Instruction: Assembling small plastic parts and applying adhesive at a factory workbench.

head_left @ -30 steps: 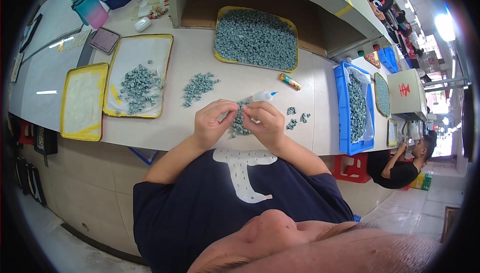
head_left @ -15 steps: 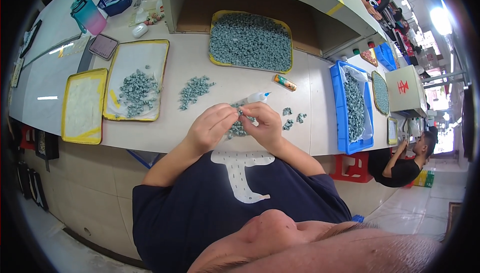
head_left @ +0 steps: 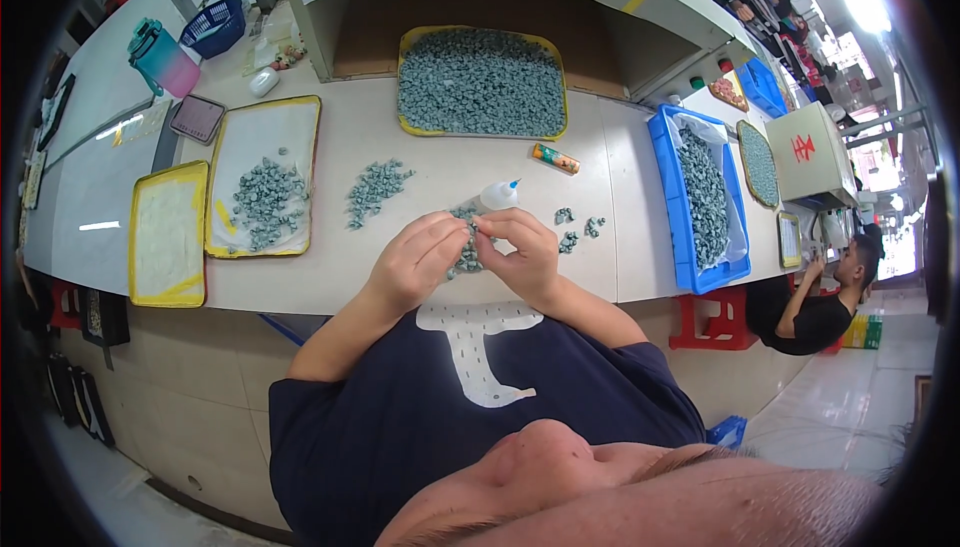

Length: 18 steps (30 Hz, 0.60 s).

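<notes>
My left hand (head_left: 415, 259) and my right hand (head_left: 523, 255) meet fingertip to fingertip over the table, both closed in a pinch. Between them is a small grey-green piece (head_left: 472, 228), mostly covered by the fingers. Under the hands lies a pile of similar lumpy pieces (head_left: 466, 263), partly hidden. Just beyond the fingers is a white squeeze bottle (head_left: 498, 196) with a blue tip. Several small clusters (head_left: 568, 243) sit to the right of my right hand. A loose heap of pieces (head_left: 376, 190) lies beyond my left hand.
At the back stands a yellow-edged tray (head_left: 403, 125) full of pieces, before a shelf. A paper-lined tray (head_left: 262, 127) and a yellow tray (head_left: 168, 237) lie left. A blue crate (head_left: 682, 247) is at right; an orange-green tube (head_left: 556, 159) lies nearer. A co-worker (head_left: 815, 297) sits far right.
The view has shifted slightly, so most table things appear a little farther left. Both hands stay pinched together over the pile, with only small finger movement.
</notes>
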Tool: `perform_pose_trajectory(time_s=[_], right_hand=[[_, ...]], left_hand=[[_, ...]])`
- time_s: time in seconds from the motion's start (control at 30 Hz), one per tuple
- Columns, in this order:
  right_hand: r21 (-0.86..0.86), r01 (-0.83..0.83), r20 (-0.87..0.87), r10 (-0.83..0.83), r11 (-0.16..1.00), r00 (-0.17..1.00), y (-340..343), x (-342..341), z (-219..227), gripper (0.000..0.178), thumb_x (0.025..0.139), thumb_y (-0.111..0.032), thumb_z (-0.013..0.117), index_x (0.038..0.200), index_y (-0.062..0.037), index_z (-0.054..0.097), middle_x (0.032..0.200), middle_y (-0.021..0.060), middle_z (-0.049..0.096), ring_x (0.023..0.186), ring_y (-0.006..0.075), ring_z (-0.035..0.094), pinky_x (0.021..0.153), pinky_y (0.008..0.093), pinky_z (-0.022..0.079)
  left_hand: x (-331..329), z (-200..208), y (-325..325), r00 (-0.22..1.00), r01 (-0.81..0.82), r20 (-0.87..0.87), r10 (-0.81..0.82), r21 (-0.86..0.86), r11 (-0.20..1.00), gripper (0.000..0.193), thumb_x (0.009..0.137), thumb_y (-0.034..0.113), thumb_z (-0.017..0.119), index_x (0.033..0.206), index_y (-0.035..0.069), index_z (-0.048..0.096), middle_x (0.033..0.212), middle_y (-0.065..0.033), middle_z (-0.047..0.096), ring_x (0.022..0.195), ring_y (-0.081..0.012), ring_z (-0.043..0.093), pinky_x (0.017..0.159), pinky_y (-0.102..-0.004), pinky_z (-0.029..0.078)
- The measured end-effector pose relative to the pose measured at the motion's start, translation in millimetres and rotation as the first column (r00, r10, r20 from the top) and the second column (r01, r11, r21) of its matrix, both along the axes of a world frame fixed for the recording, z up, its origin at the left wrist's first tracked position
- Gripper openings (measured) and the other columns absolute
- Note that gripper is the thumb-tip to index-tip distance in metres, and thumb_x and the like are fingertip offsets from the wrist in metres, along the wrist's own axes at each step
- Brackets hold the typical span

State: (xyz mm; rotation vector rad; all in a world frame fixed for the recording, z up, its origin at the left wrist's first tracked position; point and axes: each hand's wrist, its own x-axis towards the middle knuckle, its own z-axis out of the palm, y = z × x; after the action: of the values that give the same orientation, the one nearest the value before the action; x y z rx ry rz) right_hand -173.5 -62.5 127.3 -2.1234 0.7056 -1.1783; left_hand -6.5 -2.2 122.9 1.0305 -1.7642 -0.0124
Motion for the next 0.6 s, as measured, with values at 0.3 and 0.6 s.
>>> perform_pose_trajectory(time_s=[0.3,0.6], right_hand=[[-0.02,0.03,0.004,-0.03,0.999,1.0,0.6,-8.2,1.9,0.022,0.067,0.009,0.071,0.087,0.0006,0.068,0.083,0.0107,0.068,0.071,0.0183,0.066,0.063,0.0259,0.053],[0.145,0.065,-0.118,-0.048,0.987,0.992,-18.9,-45.2,5.7,0.015,0.075,0.005,0.069,0.089,0.0005,0.067,0.079,0.0099,0.066,0.066,0.0181,0.064,0.06,0.0264,0.051]], left_hand=[[-10.4,-0.1,-0.9,1.0,-0.006,-0.009,0.006,0.006,1.0,0.025,0.069,-0.009,0.07,0.092,-0.004,0.063,0.091,-0.0147,0.064,0.084,-0.0316,0.065,0.074,-0.037,0.055],[-14.0,-17.6,-3.0,0.992,0.013,-0.125,0.03,0.33,0.944,0.021,0.07,-0.006,0.071,0.089,0.001,0.064,0.088,-0.0117,0.066,0.08,-0.0284,0.064,0.069,-0.0347,0.053]])
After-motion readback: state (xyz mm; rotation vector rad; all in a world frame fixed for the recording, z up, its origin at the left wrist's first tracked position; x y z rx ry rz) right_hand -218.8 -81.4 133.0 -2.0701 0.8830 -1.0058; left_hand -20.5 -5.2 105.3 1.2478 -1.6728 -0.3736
